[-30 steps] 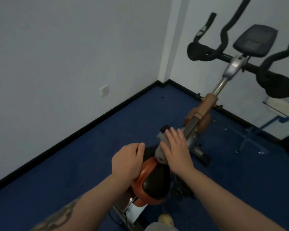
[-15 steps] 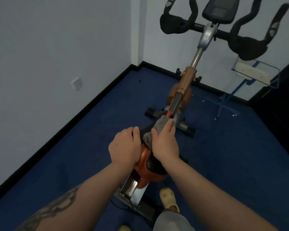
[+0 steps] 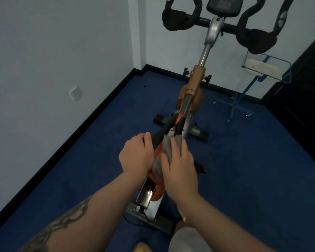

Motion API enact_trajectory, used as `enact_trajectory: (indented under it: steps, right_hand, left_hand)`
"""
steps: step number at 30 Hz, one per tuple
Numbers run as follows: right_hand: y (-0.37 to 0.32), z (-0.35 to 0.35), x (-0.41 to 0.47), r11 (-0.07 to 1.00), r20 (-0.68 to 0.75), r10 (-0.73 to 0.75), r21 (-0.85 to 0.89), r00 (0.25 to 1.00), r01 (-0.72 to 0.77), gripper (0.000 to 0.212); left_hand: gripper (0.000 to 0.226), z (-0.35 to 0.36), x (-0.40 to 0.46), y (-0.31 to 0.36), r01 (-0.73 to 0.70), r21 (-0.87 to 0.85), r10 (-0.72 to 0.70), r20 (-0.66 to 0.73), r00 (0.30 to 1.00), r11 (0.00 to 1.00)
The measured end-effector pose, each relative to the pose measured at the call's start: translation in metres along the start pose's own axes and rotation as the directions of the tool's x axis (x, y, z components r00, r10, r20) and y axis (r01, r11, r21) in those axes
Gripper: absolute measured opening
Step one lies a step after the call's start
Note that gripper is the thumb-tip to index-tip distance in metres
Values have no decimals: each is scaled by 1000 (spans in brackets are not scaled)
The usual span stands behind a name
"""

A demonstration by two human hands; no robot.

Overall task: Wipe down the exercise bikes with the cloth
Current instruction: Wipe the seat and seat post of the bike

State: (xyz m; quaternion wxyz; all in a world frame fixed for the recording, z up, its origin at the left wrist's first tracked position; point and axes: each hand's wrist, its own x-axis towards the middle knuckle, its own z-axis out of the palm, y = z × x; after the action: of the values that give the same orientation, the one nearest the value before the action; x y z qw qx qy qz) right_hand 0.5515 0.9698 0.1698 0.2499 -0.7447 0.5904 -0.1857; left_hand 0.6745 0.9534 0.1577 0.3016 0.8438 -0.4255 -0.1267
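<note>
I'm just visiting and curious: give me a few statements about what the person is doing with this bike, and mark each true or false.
1. The right hand presses a grey cloth onto the saddle. True.
2. The left hand is gripping the handlebars. False: it rests on the saddle's left side, well short of the handlebars.
3. The floor is blue. True.
4. The cloth is bright red. False: it is grey.

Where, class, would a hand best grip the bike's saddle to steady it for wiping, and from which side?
Grip the saddle at its narrow black nose, from the left: the left hand can wrap that slim part, while the right hand presses the grey cloth on the right side.
</note>
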Motion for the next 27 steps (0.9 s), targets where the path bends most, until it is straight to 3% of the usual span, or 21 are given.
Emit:
enact_trajectory:
  steps: [2, 4, 6, 8, 9, 13, 15, 18, 20, 24, 25, 27]
  right_hand:
    - [6, 4, -34, 999, -27, -41, 13, 999, 42, 70]
    - [13, 1, -20, 995, -5, 17, 103, 1000, -17, 71]
    - [12, -5, 22, 946, 91, 179, 259, 980, -197, 60]
    - [12, -12, 54, 843, 218, 356, 344, 909, -413, 50]
    - [11, -11, 52, 840, 208, 375, 337, 904, -426, 50]
    - [4, 7, -30, 936, -30, 177, 316, 984, -158, 77]
    - [8, 8, -25, 928, -75, 145, 355, 987, -110, 72]
    - [5, -10, 30, 855, 68, 315, 412, 947, -315, 40]
    - [7, -12, 34, 805, 118, 386, 441, 915, -397, 38]
    - [-9, 25, -47, 754, -117, 370, 618, 922, -224, 66]
    - [-15, 31, -52, 699, -132, 436, 673, 890, -243, 69]
    - [-18, 31, -27, 523, -94, 643, 779, 760, -346, 54]
  left_hand:
    - [42, 0, -1, 0, 2, 2, -2, -5, 1000, 1000]
    - [42, -1, 0, 1, 6, 7, -6, -7, 1000, 1000]
    - [42, -1, 1, 3, 12, 7, -12, -3, 1000, 1000]
    - [42, -1, 0, 4, 17, 8, -17, -10, 1000, 1000]
    - [43, -1, -1, 4, 15, 7, -15, -15, 1000, 1000]
    - [43, -1, -1, 3, 1, -7, -1, -10, 1000, 1000]
    - [42, -1, 1, 4, 2, -5, -2, -5, 1000, 1000]
    - [43, -2, -1, 6, 6, 0, -6, -5, 1000, 1000]
    - [44, -1, -2, 4, 11, 4, -11, -11, 1000, 1000]
    - [43, -3, -2, 5, 10, -15, -11, -8, 1000, 1000]
    - [43, -3, -2, 6, 4, -17, -4, -11, 1000, 1000]
    - [43, -4, -2, 7, 0, -19, 0, -19, 1000, 1000]
